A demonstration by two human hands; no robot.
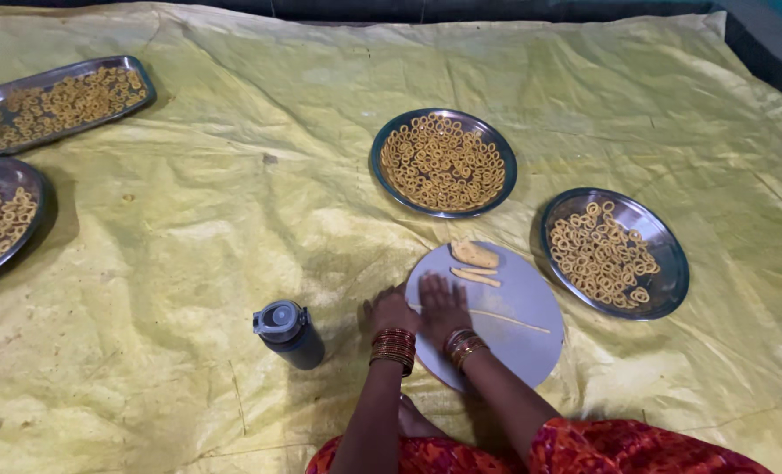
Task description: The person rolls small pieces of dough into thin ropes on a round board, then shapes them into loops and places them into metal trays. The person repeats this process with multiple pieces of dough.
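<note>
Right hand (pixel 444 303) flat, fingers spread, pressing a thin dough rope (pixel 509 320) on the round grey board (pixel 523 351); left hand (pixel 393 312) loosely curled at the board's edge (holding nothing visible). Best rolled with light, even pressure; keep thickness uniform.

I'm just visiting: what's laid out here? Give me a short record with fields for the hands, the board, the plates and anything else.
Left hand: left hand flat at the edge of the round grey board
Right hand: right hand palm down on a thin dough rope
Board: also two pale dough pieces
Plates: two round steel plates of small dough rings, more trays at left
Other: dark lidded bottle, yellow sheet
</note>
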